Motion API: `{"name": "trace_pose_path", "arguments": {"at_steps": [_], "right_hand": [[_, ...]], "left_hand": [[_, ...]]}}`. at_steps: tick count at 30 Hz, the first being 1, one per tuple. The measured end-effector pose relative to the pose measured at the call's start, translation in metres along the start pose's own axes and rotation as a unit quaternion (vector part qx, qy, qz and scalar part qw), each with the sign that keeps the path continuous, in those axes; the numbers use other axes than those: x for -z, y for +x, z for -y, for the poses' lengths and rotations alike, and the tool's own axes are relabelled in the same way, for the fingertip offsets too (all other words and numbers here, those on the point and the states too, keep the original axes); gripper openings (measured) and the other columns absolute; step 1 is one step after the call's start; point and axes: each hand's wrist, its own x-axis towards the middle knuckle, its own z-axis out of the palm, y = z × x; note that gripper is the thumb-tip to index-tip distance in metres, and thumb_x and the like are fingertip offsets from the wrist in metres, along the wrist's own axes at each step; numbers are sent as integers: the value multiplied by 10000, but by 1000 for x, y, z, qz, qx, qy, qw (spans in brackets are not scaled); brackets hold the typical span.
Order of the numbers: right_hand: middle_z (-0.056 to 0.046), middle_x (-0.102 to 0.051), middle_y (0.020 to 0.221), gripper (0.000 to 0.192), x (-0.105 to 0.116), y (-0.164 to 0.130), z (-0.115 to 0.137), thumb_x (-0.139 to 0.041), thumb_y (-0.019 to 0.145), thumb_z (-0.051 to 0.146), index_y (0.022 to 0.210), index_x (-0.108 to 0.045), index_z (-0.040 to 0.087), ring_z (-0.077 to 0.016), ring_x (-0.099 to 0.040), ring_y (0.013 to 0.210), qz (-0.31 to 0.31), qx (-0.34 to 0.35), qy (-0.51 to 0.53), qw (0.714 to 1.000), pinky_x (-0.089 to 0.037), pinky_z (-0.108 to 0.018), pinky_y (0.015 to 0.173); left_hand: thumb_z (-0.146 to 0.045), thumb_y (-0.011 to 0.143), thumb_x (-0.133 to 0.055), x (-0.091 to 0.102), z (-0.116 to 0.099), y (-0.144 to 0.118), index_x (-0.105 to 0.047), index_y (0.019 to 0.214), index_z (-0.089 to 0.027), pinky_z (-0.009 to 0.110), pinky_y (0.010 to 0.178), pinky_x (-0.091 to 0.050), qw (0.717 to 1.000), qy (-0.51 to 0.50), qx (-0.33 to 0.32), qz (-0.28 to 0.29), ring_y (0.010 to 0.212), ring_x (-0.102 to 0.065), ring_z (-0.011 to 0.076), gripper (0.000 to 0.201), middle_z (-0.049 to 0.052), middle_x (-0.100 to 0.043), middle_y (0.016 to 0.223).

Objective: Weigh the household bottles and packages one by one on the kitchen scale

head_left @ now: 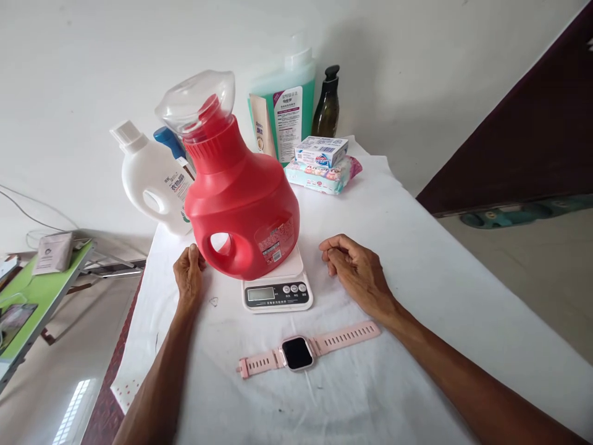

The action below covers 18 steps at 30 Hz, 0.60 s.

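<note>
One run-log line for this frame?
red jug on scale | left hand beside it, on cloth | right hand loosely closed, empty | pink watch in front
</note>
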Motion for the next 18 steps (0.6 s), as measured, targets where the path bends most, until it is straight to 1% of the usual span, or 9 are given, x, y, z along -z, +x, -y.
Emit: {"name": "trace_pose_path", "arguments": {"at_steps": [3,6,9,13,15,18], "right_hand": [[-12,-628,752,203,0,-1,1,-501,822,323,875,-663,213,-130,-545,573,6,0,-15,1000,-395,-250,505],[-14,-632,754,212,0,-1,2,-494,823,331,876,-664,215,-133,-546,574,8,3,-23,1000,-393,-251,503],[-15,-628,740,215,1,-1,4,-491,818,322,876,-668,214,-136,-548,576,10,0,-27,1000,-389,-252,504],[-10,-609,681,220,2,-2,6,-486,820,313,879,-674,215,-148,-549,583,18,-7,-32,999,-387,-255,508],[-5,-595,653,224,2,-2,7,-484,821,318,878,-675,216,-150,-540,575,19,-10,-37,999,-377,-255,500],[-2,-599,656,227,2,-1,9,-480,822,322,873,-672,213,-142,-520,552,20,-9,-45,999,-375,-256,495]], "left_hand": [[-563,915,-609,2,5,3,-539,636,-195,254,581,-383,1000,7,1,27,573,-450,128,467,-13,-521,582],[-500,910,-626,3,7,5,-560,674,-192,253,579,-371,999,1,3,37,574,-435,124,393,-22,-524,603],[-433,893,-624,2,3,4,-552,679,-193,254,574,-350,999,7,3,51,575,-408,122,329,-31,-495,596],[-341,828,-616,1,-5,1,-486,646,-201,255,584,-314,997,26,-3,78,602,-375,120,264,-41,-444,598],[-331,807,-617,2,-7,1,-497,654,-200,255,593,-319,996,36,-4,80,624,-387,124,234,-36,-461,616],[-336,808,-610,2,-8,1,-548,672,-191,258,602,-339,996,53,-2,78,647,-429,134,208,-20,-527,646]]}}
